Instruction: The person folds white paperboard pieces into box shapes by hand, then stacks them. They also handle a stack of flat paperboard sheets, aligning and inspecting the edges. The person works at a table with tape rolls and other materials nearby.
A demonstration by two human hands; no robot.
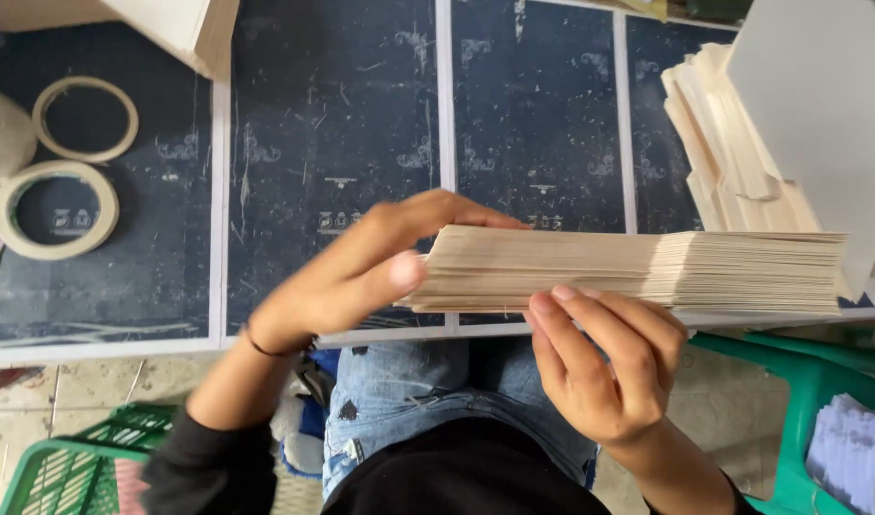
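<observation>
I see the dark work table [332, 114] spread widest below me; above its near edge a thick stack of tan paper sheets [638, 270] lies level, gripped at its end by my left hand [347, 277], fingers closed over the top; my right hand [604, 367] supports it from beneath; two tape rolls [56, 205] lie far left.

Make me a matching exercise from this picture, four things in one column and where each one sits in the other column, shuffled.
Things:
1. stack of tan sheets
2. tape rolls
3. green plastic chair
4. loose pile of tan sheets

Places:
A. lower right, beside the table
B. far left of the table
C. between the left hand and right hand
D. upper right of the table

Pairs: 1-C, 2-B, 3-A, 4-D
</observation>
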